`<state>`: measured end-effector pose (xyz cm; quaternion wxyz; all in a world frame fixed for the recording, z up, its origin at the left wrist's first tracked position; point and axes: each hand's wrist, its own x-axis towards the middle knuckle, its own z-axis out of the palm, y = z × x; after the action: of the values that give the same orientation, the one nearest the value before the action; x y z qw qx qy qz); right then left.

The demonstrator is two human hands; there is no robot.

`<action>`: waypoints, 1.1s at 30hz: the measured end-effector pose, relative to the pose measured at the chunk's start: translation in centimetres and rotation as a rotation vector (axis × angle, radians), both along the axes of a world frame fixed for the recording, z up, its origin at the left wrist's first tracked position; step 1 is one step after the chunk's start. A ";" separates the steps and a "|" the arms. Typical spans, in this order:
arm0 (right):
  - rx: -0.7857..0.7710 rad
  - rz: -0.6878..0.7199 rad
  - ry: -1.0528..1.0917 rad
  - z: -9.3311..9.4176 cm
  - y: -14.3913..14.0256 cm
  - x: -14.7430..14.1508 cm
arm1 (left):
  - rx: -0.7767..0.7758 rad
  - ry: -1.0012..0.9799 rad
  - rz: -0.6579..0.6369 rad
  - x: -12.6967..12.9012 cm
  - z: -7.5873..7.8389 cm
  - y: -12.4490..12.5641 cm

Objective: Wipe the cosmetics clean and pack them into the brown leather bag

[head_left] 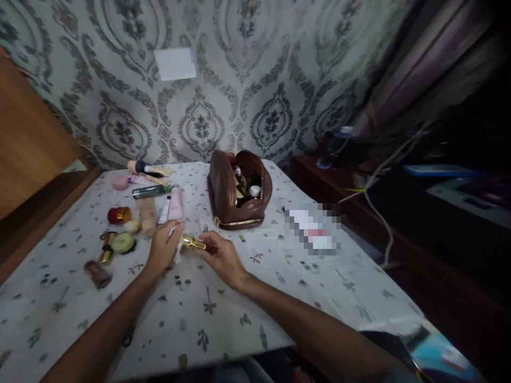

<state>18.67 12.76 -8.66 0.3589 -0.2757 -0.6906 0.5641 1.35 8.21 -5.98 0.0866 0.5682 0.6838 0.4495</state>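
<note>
My right hand (223,256) is closed on the end of a small shiny gold container (194,243), perhaps a perfume bottle or cosmetic tube. Beside it, the fingers of my left hand (163,246) are bent round a thin white piece (178,252) that looks like tissue or a wipe and touches the gold container's left end. Just beyond my left hand lie a pink tube (175,203) and a smaller white tube (164,211). An unzipped brown makeup bag (223,186) stands behind my right hand, with cosmetics inside, among them a white-capped item (255,191).
On the left of the patterned tablecloth (207,330) lie a red-and-gold jar (119,215), a beige tube (147,215), a green-lidded compact (123,243), a dark green bottle (149,191) and a brown bottle (98,274). A pixelated flat item (313,230) lies right; a plastic bottle (335,148) stands beyond.
</note>
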 end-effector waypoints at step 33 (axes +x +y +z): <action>-0.552 -0.045 0.280 1.2 1.1 -0.1 | -0.145 0.007 -0.393 -0.1 0.8 -0.8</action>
<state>18.58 13.83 -7.45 0.3747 -0.2975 -0.4489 0.7547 1.25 7.40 -5.21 0.2111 0.6845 0.5905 0.3718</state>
